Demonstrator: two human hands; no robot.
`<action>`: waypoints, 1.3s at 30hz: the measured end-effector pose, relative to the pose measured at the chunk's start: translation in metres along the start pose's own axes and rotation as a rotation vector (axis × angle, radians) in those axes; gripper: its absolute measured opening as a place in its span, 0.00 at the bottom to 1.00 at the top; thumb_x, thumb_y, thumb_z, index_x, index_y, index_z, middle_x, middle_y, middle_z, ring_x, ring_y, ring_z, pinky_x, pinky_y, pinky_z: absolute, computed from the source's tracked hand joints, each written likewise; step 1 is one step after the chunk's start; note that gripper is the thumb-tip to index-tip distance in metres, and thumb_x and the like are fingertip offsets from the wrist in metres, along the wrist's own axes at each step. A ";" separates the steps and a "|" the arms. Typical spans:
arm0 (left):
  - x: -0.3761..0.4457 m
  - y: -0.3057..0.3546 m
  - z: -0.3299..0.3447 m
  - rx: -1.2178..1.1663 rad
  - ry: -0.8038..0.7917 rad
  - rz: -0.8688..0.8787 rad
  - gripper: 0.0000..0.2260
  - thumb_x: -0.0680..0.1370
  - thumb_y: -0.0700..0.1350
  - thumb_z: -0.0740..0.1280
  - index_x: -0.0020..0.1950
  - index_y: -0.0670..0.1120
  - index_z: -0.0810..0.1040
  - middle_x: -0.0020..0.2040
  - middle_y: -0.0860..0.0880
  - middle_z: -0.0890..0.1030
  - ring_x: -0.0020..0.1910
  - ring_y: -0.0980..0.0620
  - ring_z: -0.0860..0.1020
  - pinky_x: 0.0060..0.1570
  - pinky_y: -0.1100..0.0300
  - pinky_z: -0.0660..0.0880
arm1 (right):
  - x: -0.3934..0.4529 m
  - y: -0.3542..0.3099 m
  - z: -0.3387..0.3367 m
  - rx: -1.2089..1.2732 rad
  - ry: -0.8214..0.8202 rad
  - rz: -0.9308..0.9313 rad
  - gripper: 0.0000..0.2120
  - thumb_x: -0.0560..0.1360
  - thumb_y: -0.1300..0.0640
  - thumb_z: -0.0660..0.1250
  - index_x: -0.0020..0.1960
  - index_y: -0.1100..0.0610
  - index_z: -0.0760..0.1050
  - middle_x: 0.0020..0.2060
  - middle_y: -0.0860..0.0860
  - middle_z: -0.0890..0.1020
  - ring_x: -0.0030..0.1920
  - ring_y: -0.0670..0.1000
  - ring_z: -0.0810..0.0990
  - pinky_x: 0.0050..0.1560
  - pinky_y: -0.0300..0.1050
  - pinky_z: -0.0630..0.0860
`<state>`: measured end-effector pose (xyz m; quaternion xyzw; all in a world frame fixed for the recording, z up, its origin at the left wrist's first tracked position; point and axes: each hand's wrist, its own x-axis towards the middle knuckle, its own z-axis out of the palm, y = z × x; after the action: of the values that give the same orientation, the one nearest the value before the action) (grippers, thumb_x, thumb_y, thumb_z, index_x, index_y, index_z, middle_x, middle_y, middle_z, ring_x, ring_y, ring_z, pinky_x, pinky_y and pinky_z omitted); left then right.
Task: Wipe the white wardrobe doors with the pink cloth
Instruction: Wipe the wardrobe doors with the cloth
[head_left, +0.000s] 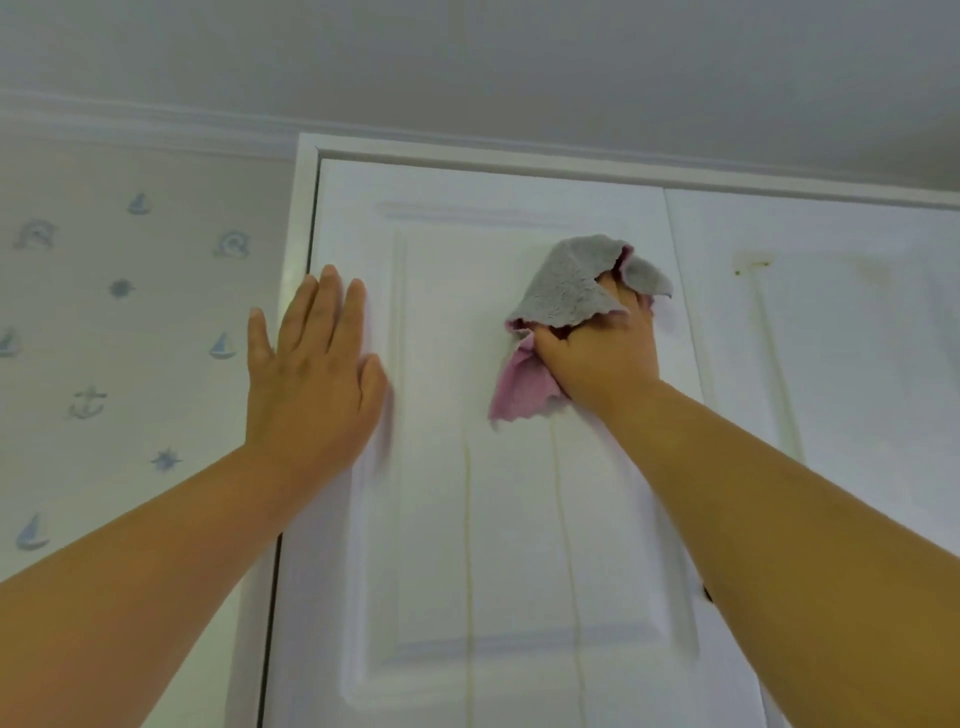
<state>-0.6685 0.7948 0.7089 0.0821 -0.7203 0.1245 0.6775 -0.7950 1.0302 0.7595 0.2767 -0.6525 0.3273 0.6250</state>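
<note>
The left white wardrobe door (467, 519) fills the middle of the head view, with a raised panel and faint drip streaks running down it. My right hand (602, 353) grips the pink cloth (524, 384), whose grey side (566, 280) folds over my fingers, and presses it against the upper part of that panel. My left hand (317, 374) lies flat with straight fingers on the door's left edge. The right wardrobe door (831, 364) adjoins it and shows small yellowish marks near its top.
Pale wallpaper (130, 338) with blue boats, anchors and stars covers the wall to the left. The door frame (467, 156) runs along the top, with a ceiling moulding (156, 124) above it. A dark gap shows along the left door's hinge side.
</note>
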 end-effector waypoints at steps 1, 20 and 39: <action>0.000 0.000 0.000 -0.002 0.010 0.003 0.30 0.79 0.52 0.48 0.81 0.45 0.53 0.82 0.44 0.53 0.81 0.47 0.50 0.75 0.35 0.49 | 0.004 0.002 0.000 -0.018 0.005 -0.012 0.43 0.68 0.26 0.55 0.75 0.51 0.67 0.73 0.52 0.68 0.76 0.57 0.61 0.76 0.58 0.58; -0.001 0.005 0.001 -0.002 0.093 0.014 0.30 0.78 0.50 0.53 0.79 0.41 0.61 0.79 0.39 0.60 0.78 0.40 0.59 0.70 0.29 0.55 | -0.130 0.027 -0.034 -0.078 -0.305 0.011 0.44 0.70 0.23 0.49 0.77 0.49 0.61 0.72 0.48 0.69 0.74 0.52 0.63 0.78 0.53 0.57; 0.000 0.003 0.000 -0.067 0.061 0.029 0.29 0.79 0.48 0.54 0.80 0.41 0.57 0.80 0.39 0.57 0.79 0.39 0.54 0.77 0.38 0.51 | -0.089 -0.096 0.030 -0.070 -0.104 -0.048 0.39 0.75 0.31 0.52 0.81 0.51 0.54 0.77 0.54 0.63 0.78 0.57 0.55 0.76 0.68 0.45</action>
<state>-0.6693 0.7972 0.7086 0.0452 -0.7042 0.1127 0.6996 -0.7345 0.9424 0.6785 0.2868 -0.6883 0.2746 0.6071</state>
